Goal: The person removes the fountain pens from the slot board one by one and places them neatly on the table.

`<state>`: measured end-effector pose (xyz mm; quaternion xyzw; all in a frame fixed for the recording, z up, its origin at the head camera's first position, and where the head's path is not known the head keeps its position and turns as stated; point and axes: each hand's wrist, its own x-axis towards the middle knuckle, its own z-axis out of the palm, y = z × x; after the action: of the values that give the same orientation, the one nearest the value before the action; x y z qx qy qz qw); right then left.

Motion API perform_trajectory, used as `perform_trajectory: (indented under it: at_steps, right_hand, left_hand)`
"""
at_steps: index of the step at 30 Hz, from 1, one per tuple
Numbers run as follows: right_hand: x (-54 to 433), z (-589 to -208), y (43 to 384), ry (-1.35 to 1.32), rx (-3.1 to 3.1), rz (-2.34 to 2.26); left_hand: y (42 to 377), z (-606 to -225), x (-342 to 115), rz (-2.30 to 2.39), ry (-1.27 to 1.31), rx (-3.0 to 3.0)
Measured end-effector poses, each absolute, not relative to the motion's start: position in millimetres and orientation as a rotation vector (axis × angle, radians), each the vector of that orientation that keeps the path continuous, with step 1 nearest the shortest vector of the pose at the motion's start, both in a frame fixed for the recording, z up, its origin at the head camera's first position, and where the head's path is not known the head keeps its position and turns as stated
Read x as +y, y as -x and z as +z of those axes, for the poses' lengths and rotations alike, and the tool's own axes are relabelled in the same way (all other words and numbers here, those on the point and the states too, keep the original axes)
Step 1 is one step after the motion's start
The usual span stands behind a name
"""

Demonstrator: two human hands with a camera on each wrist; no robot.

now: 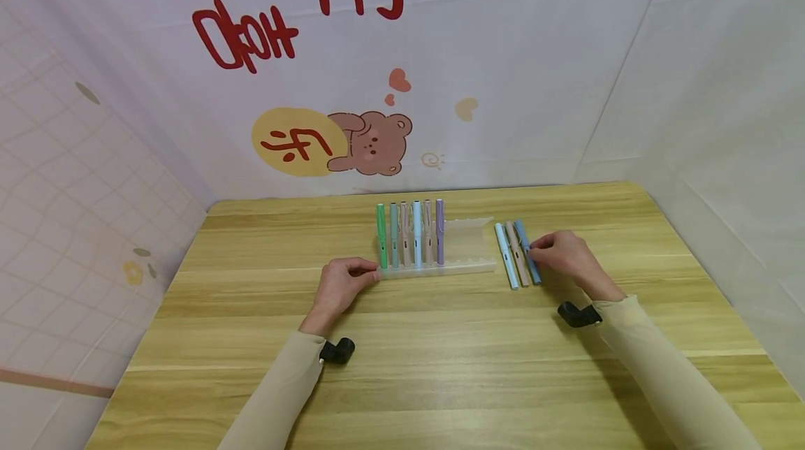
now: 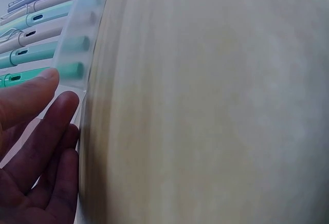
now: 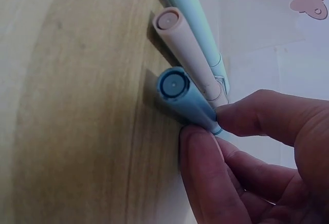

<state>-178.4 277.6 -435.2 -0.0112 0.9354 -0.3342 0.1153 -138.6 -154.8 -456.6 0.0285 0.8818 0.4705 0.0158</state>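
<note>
A clear plastic pen rack [image 1: 468, 244] lies on the table with several pens across its left part: green [image 1: 381, 237], teal [image 1: 394, 237], beige, light blue [image 1: 417, 233], pinkish and purple [image 1: 440, 230]. At the rack's front left corner, my left hand [image 1: 339, 286] holds the edge between thumb and fingers, beside the green pen's end. To the right of the rack lie a light blue pen [image 1: 506, 254], a beige pen [image 1: 518, 254] and a darker blue pen [image 1: 524, 239]. My right hand [image 3: 257, 157] pinches the darker blue pen between thumb and index finger.
The wooden table [image 1: 428, 366] reaches back to a white cloth wall [image 1: 516, 52] printed with a bear and red characters. Cloth also hangs along both sides. Each wrist carries a black camera mount [image 1: 337, 351].
</note>
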Motion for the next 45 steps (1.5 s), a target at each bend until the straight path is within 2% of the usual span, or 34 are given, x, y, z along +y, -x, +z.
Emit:
perform_trajectory:
  at_steps: [45]
  right_hand:
    - [287, -433, 168, -0.013, 2.704, -1.072]
  left_hand:
    - [140, -461, -156, 1.487, -0.104, 2.728]
